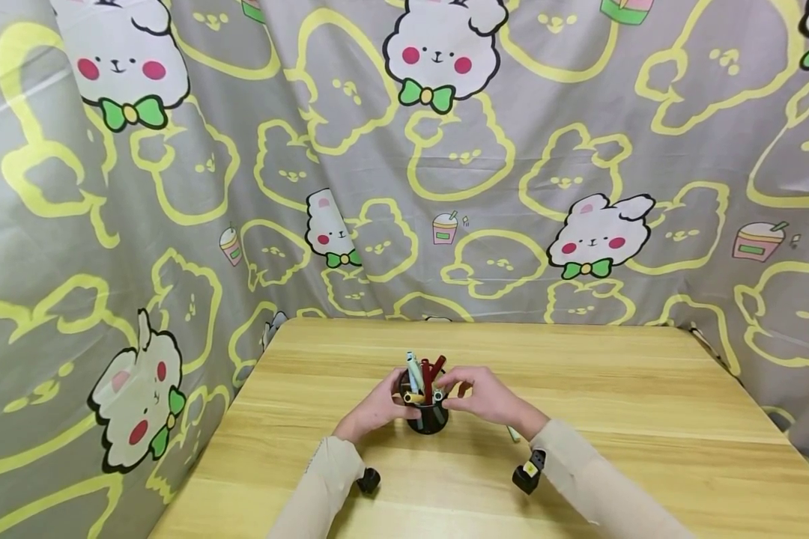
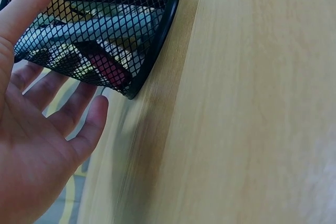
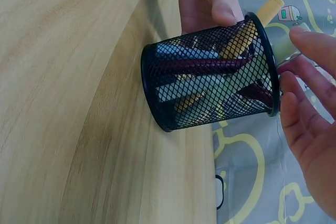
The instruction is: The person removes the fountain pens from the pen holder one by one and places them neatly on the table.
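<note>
A black mesh pen holder (image 1: 428, 419) stands upright on the table, filled with several markers. My left hand (image 1: 377, 408) grips it from the left; the left wrist view shows the thumb (image 2: 26, 11) against the near mesh and the fingers behind. At the right of the rim, my right hand (image 1: 488, 397) pinches the upper end of a pale green marker (image 3: 284, 48) that stands in the holder. Dark red markers (image 1: 427, 374) and pale blue-green ones (image 1: 413, 367) stick up beside it. A yellow-orange marker (image 3: 270, 9) leans over the rim.
One pale green marker (image 1: 514, 433) lies on the wooden table (image 1: 580, 479), partly hidden by my right wrist. A patterned grey curtain (image 1: 485, 165) hangs behind the table and along its left side. Small black devices (image 1: 368, 480) are strapped at both wrists.
</note>
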`<state>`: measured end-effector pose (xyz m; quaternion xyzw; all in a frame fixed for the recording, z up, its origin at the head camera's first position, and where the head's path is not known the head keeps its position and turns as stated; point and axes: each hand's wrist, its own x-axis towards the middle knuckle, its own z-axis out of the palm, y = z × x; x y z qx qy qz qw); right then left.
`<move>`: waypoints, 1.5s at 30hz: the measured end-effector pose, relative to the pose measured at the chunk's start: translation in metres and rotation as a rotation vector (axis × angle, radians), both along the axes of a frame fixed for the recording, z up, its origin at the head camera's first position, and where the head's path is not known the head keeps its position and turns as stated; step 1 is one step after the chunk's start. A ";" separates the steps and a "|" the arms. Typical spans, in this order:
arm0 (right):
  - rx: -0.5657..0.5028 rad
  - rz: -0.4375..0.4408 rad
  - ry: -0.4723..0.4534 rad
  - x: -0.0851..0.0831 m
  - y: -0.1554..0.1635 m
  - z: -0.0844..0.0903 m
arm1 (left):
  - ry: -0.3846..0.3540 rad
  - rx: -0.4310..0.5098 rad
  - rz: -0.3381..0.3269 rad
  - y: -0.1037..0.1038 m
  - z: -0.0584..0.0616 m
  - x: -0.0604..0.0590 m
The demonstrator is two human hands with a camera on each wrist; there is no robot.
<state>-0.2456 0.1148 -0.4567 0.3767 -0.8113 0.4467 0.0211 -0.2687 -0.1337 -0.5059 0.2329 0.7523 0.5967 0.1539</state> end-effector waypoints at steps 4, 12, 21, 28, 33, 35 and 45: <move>0.011 0.001 -0.010 -0.002 -0.002 -0.002 | -0.012 0.053 -0.023 0.000 -0.001 -0.001; 0.009 0.004 -0.015 -0.001 -0.003 0.000 | -0.008 0.014 -0.005 0.000 0.001 0.000; 0.051 -0.012 0.016 -0.001 -0.005 0.000 | -0.009 0.022 -0.015 0.000 0.001 -0.002; 0.064 -0.016 0.041 -0.002 -0.005 -0.002 | 0.012 0.075 -0.056 -0.001 -0.003 -0.003; 0.038 -0.015 0.030 0.000 -0.003 0.000 | 0.001 0.046 -0.033 -0.001 -0.002 -0.003; 0.029 -0.018 0.016 0.000 -0.002 0.001 | 0.000 0.005 -0.008 -0.001 -0.001 -0.002; -0.072 -0.069 -0.033 0.001 0.001 0.001 | -0.010 -0.034 0.015 -0.001 -0.001 -0.001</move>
